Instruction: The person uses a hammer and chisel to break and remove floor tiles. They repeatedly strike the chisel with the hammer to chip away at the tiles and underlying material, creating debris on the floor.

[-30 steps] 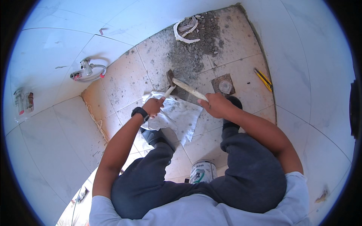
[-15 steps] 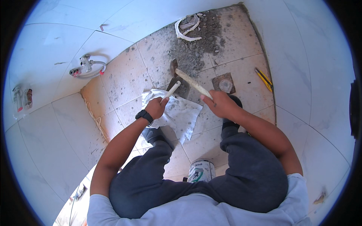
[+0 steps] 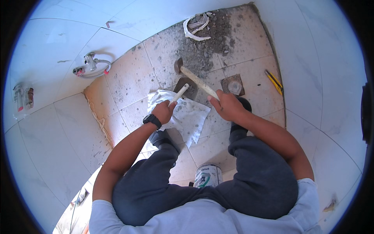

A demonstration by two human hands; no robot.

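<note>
over a tiled floor [image 3: 253,43], the right hand [image 3: 229,106] grips a wooden-handled hammer [image 3: 199,82]; the left hand [image 3: 163,112] is closed round a pale handle [image 3: 180,93] beside it. grey rubble [image 3: 204,48] lies unswept beyond; how much remains cannot be told. a white sheet [image 3: 191,121] lies below the left hand, a yellow cutter [image 3: 275,82] farther right.

This looks like an unfinished bathroom: tiled walls [image 3: 43,144], wall valve [image 3: 90,62], rubble [image 3: 218,37].

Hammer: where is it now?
In the head view, the hammer is in the right hand, slightly above centre, its head near the lower left of the grey rubble.
</note>
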